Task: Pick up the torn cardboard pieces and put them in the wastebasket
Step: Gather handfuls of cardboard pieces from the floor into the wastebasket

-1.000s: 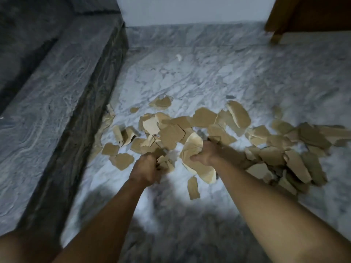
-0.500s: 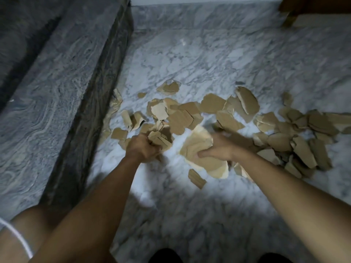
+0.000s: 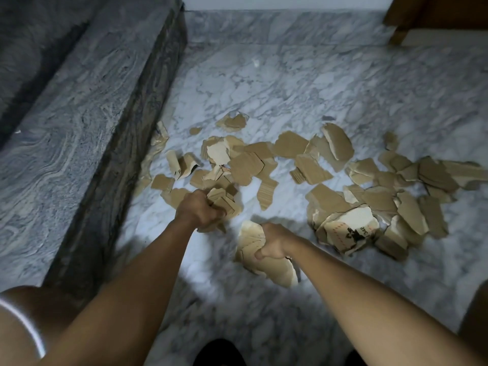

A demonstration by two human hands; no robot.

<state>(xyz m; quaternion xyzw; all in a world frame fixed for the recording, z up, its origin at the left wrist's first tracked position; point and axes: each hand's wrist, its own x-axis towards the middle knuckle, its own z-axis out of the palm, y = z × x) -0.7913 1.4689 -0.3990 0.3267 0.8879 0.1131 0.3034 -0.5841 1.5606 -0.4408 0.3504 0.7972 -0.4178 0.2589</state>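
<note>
Leftmost, a grey stone ledge (image 3: pixel 79 114) is running up the left side of the frame, a few cardboard scraps (image 3: pixel 159 136) lying against its foot. Right of it, near centre, the left hand (image 3: pixel 200 211) is clenching tightly round a wad of small torn pieces (image 3: pixel 224 202). Directly above that fist, loose pieces (image 3: pixel 245 165) are lying overlapped on the marble floor (image 3: pixel 290 83). Lower and rightward, the right hand (image 3: pixel 272 244) is gripping a stack of larger pieces (image 3: pixel 274 270), fingers wrapped over its upper edge, the stack hanging down-frame. Further right, the biggest heap (image 3: pixel 383 199) is spreading to the right edge, a printed piece (image 3: pixel 348 228) lying nearest, close beside the right hand, so that hand is looking the better placed for it. No wastebasket is showing, so which way both loads must travel cannot be told.
</note>
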